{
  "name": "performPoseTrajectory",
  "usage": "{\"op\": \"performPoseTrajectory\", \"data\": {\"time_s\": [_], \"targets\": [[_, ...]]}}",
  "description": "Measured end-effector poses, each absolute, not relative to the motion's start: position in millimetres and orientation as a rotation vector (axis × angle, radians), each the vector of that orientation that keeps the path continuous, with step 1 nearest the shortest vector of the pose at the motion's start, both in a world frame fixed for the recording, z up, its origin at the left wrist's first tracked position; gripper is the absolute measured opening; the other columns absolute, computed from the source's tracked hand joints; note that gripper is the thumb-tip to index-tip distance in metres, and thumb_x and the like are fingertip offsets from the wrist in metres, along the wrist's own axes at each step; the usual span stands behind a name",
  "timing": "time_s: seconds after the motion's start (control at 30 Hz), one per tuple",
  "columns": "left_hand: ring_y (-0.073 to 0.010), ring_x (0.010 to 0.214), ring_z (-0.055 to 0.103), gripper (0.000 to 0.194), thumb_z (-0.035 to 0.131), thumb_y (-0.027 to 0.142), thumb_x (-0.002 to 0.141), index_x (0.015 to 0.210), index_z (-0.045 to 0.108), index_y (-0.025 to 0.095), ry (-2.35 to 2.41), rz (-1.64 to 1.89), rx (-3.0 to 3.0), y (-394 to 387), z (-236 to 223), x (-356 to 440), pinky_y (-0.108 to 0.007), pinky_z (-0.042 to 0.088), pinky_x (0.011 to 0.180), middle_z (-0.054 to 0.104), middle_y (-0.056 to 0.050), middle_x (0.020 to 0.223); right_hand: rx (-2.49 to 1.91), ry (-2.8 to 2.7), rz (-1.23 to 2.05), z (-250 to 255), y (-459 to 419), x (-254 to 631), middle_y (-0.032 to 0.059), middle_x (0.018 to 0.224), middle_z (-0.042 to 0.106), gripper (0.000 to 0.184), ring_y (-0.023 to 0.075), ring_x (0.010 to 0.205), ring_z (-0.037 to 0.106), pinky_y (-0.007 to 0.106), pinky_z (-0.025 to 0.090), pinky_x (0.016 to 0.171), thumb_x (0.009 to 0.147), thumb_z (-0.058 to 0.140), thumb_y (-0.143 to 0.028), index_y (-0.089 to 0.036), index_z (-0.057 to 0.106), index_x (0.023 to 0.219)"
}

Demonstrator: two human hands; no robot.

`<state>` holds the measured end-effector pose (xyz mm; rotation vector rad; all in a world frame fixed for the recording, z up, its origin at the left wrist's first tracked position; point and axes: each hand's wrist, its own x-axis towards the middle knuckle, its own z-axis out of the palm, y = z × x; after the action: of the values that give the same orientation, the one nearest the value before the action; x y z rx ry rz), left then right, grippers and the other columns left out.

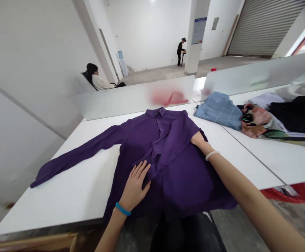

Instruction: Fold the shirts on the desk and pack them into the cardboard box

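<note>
A purple button-up shirt [142, 140] lies spread on the white table, its collar at the far side and its hem over the near edge. One sleeve stretches out to the left. The other is folded across the front, its cuff end by my left hand [135, 183]. That hand rests flat on the cloth, fingers stretched out, with a blue band at the wrist. My right hand [198, 138], with a pale beaded bracelet on its wrist, reaches to the fold at the shirt's right side. Fabric hides its fingers.
A folded blue checked garment [218, 108], a patterned garment [256, 120] and black clothing [299, 112] lie on the table's right. Frosted panels [139, 94] line the back. Below right is a red basket [303, 194]. Two people are farther off, one seated, one standing.
</note>
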<state>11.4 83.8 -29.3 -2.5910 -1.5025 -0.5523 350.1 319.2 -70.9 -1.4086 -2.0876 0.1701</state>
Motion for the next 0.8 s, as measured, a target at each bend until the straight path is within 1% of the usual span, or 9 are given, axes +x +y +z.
{"op": "performPoseTrajectory", "data": {"time_s": [0.13,0.23,0.3,0.37,0.47,0.57,0.67,0.73,0.8], "targets": [[-0.0187,0.126,0.048,0.058,0.036,0.000,0.079,0.135,0.044,0.015,-1.333,-0.509,-2.583,93,-23,4,-0.041,0.041,0.106,0.055,-0.008,0.133,-1.460,-2.121,0.156,-68,317,351,0.0172,0.135,0.051,0.041,0.0254,0.132,0.038,0.037,0.026,0.113,0.084,0.038,-0.014,-0.008,0.055,0.121],[-0.0181,0.131,0.042,0.065,0.029,-0.005,0.076,0.135,0.046,0.016,-1.176,-0.499,-2.512,94,-14,-6,-0.039,0.038,0.108,0.052,-0.007,0.137,-1.497,-2.128,0.121,-66,315,352,0.0162,0.142,0.043,0.046,0.0274,0.138,0.028,0.040,0.021,0.116,0.086,0.038,-0.020,-0.007,0.050,0.129],[-0.0179,0.129,0.044,0.065,0.028,-0.006,0.076,0.133,0.049,0.016,-1.113,-0.435,-2.504,89,-14,-11,-0.038,0.038,0.108,0.054,-0.007,0.135,-1.533,-2.135,0.117,-66,315,351,0.0150,0.139,0.047,0.047,0.0284,0.136,0.031,0.043,0.024,0.115,0.085,0.037,-0.019,-0.008,0.052,0.128],[-0.0171,0.125,0.049,0.065,0.028,-0.007,0.074,0.130,0.051,0.016,-1.104,-0.345,-2.538,80,-18,-14,-0.035,0.042,0.104,0.058,-0.006,0.131,-1.569,-2.148,0.127,-67,317,350,0.0133,0.133,0.054,0.046,0.0287,0.131,0.040,0.045,0.029,0.113,0.083,0.037,-0.016,-0.010,0.056,0.125],[-0.0163,0.123,0.051,0.070,0.031,-0.008,0.070,0.132,0.049,0.018,-1.207,-0.261,-2.613,68,-25,-13,-0.033,0.045,0.100,0.057,-0.004,0.132,-1.603,-2.169,0.135,-69,319,349,0.0125,0.130,0.057,0.046,0.0287,0.128,0.044,0.043,0.032,0.112,0.082,0.038,-0.015,-0.011,0.058,0.123],[-0.0198,0.129,0.044,0.064,0.039,0.001,0.075,0.137,0.043,0.018,-1.414,-0.355,-2.575,68,-24,-12,-0.037,0.042,0.104,0.051,-0.008,0.138,-1.628,-2.177,0.127,-69,319,349,0.0156,0.133,0.053,0.047,0.0303,0.130,0.041,0.044,0.029,0.113,0.083,0.039,-0.017,-0.006,0.056,0.125],[-0.0278,0.137,0.030,0.063,0.046,0.011,0.079,0.141,0.036,0.012,-1.577,-0.454,-2.420,77,-19,-12,-0.049,0.031,0.110,0.040,-0.015,0.145,-1.637,-2.185,0.119,-67,317,350,0.0144,0.134,0.052,0.048,0.0292,0.131,0.040,0.044,0.028,0.113,0.083,0.038,-0.017,-0.007,0.054,0.128],[-0.0269,0.134,0.037,0.061,0.045,0.007,0.077,0.137,0.043,0.015,-1.578,-0.422,-2.445,81,-17,-11,-0.051,0.027,0.112,0.048,-0.012,0.140,-1.637,-2.189,0.112,-66,316,350,0.0128,0.134,0.053,0.049,0.0280,0.131,0.040,0.044,0.029,0.113,0.083,0.038,-0.017,-0.009,0.052,0.130],[-0.0214,0.120,0.051,0.057,0.041,0.001,0.074,0.124,0.057,0.021,-1.572,-0.416,-2.530,80,-17,-11,-0.047,0.030,0.111,0.061,-0.006,0.124,-1.640,-2.188,0.105,-63,315,349,0.0125,0.133,0.053,0.050,0.0274,0.131,0.041,0.043,0.029,0.113,0.083,0.037,-0.016,-0.009,0.052,0.131]]}}
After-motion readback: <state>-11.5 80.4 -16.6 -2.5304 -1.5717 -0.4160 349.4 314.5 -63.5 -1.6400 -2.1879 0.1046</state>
